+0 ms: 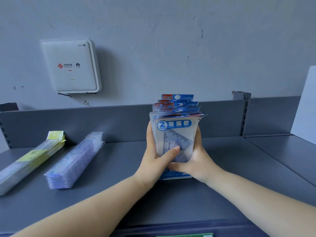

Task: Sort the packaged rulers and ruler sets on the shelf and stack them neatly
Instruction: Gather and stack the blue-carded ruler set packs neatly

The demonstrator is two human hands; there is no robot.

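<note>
A thick bundle of packaged ruler sets (177, 134), blue and red at the top with "2 PCS" on the front, stands upright on its lower edge on the grey shelf (230, 168). My left hand (157, 156) clasps its left side with the thumb across the front pack. My right hand (196, 159) holds its right side and lower front. The tops of the packs are fanned and uneven. A stack of clear blue-printed rulers (75, 161) lies flat to the left. Further left lies a stack of rulers with yellow labels (30, 159).
The shelf's back panel (102, 124) rises behind the stacks, with a slotted upright post (244, 113) at the right. A white router (71, 65) hangs on the wall above. A white board (306, 103) leans at the far right.
</note>
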